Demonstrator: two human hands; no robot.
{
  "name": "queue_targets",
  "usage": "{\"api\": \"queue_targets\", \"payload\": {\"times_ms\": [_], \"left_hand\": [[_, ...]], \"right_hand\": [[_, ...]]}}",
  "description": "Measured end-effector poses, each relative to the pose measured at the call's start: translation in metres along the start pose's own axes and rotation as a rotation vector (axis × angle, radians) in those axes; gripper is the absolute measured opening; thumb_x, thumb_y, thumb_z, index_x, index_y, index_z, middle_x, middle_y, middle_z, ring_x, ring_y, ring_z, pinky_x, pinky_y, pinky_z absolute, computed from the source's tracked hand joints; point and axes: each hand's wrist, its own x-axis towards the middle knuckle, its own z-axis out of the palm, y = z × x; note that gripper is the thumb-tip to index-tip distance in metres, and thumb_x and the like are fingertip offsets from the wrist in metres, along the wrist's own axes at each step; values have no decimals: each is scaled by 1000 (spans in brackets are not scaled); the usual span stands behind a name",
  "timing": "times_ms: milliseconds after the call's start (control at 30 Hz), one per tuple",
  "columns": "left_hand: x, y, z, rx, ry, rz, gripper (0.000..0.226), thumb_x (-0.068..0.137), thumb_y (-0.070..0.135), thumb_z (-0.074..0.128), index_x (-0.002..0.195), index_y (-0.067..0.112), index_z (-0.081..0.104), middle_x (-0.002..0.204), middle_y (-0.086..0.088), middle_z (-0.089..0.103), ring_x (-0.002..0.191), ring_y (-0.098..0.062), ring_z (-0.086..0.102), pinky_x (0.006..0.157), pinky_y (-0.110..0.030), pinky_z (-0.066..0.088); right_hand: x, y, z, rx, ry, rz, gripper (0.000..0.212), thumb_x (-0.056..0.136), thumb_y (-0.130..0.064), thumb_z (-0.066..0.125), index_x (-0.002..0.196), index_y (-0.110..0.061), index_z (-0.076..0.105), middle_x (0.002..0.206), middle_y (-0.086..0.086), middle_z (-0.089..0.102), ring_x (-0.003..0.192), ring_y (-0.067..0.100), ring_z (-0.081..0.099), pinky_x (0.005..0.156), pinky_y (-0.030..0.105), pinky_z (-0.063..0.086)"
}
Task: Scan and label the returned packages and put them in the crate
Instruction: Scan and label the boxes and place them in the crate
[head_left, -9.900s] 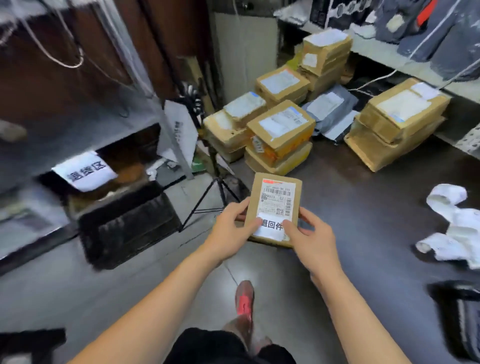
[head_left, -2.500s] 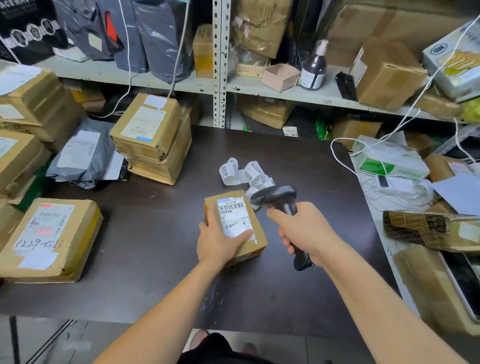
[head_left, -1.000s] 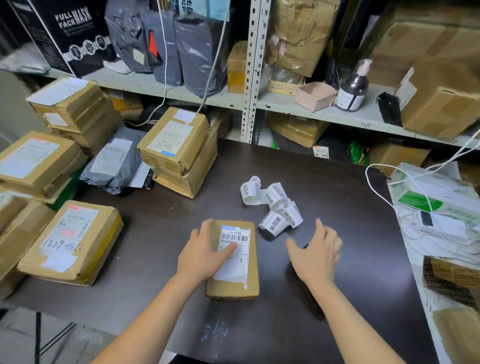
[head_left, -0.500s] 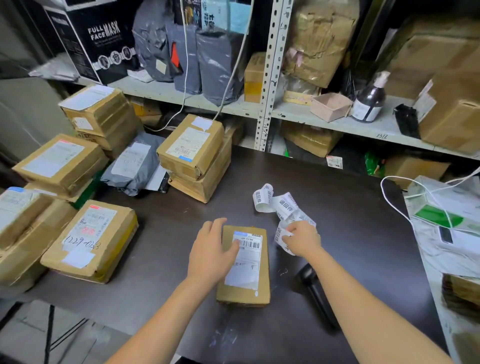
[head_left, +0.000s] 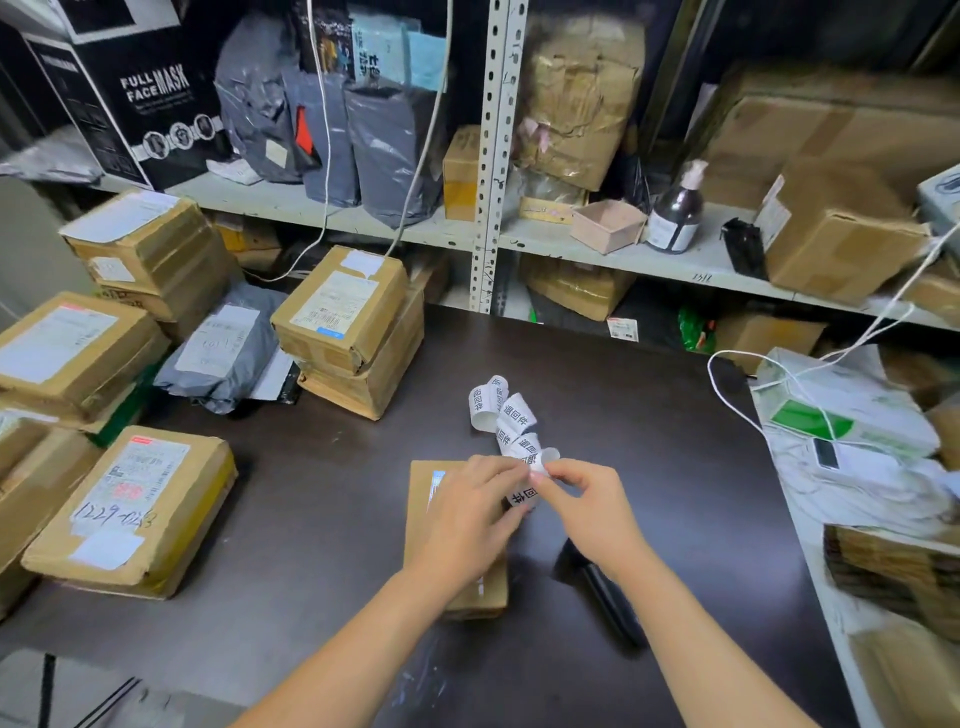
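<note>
Dark table: label strip pinched in left grip, right grip, over package

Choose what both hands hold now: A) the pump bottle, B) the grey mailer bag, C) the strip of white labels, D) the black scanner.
C: the left hand and the right hand both pinch the end of the label strip over the small package, while the scanner lies untouched on the table.
</note>
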Motion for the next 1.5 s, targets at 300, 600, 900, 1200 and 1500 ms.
{"api": "queue_targets", "payload": {"times_ms": [300,600,900,1200,1500], "left_hand": [[10,0,-8,-37,-3,-61,10,91,24,72,93,15,76,87,7,71,87,-18,64,73,-44,50],[12,-5,-19,-247,-166,-276,11,95,19,63,91,18,73,89,11,69,90,-6,61,82,-24,46],[12,-21,-37,-623,87,-556,12,94,19,65,92,29,72,72,12,61,71,-6,55,68,-18,44],[2,-21,-59,-956,-10,-673,34,84,10,72,106,37,69,101,-12,76,85,-22,68,69,-28,46],[-16,-19,-69,-1052,-92,-783,41,84,3,72,121,19,62,104,-21,74,88,-28,65,72,-36,43]], "right_hand": [[-10,-7,-8,32,-171,-53,20,99,-13,60,103,-24,77,103,-8,76,105,10,68,95,23,51],[-5,-11,-8,-130,-191,-66,16,100,-24,60,104,-23,75,103,-16,74,103,0,64,91,12,46],[17,8,-24,-219,88,190,18,99,-13,57,91,-20,73,91,-7,74,91,13,69,80,24,51],[16,-26,-9,-41,158,263,24,91,-28,70,113,-20,71,107,-2,74,100,12,68,86,24,51],[-12,-43,25,478,-260,406,40,84,-11,79,120,-14,62,103,10,77,84,16,71,65,24,51]]}}
